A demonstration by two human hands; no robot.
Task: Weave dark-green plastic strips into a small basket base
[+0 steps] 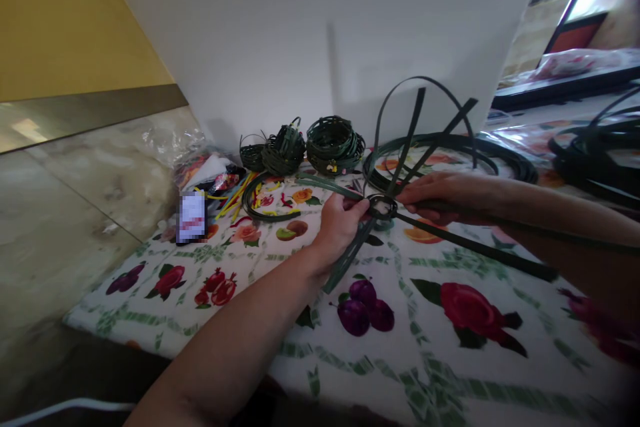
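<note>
My left hand (341, 227) grips several flat dark green plastic strips just below a small woven ring (383, 208) where they cross. My right hand (435, 197) presses on the strips from the right, its fingertips touching the ring's edge. One long strip (480, 245) runs out to the lower right, and others arch upward behind the ring. Both hands hover over a fruit-print tablecloth (300, 350). Behind them lies a large coil of dark green strip (445, 141).
Several bundled green coils (334, 145) and a smaller coil (265, 199) sit at the back, next to yellow strips (235, 197), a plastic bag (173, 143) and a blurred rectangular card (192, 217). Another black-green coil (595, 147) lies at the right. The cloth's left edge borders a marble floor (75, 213).
</note>
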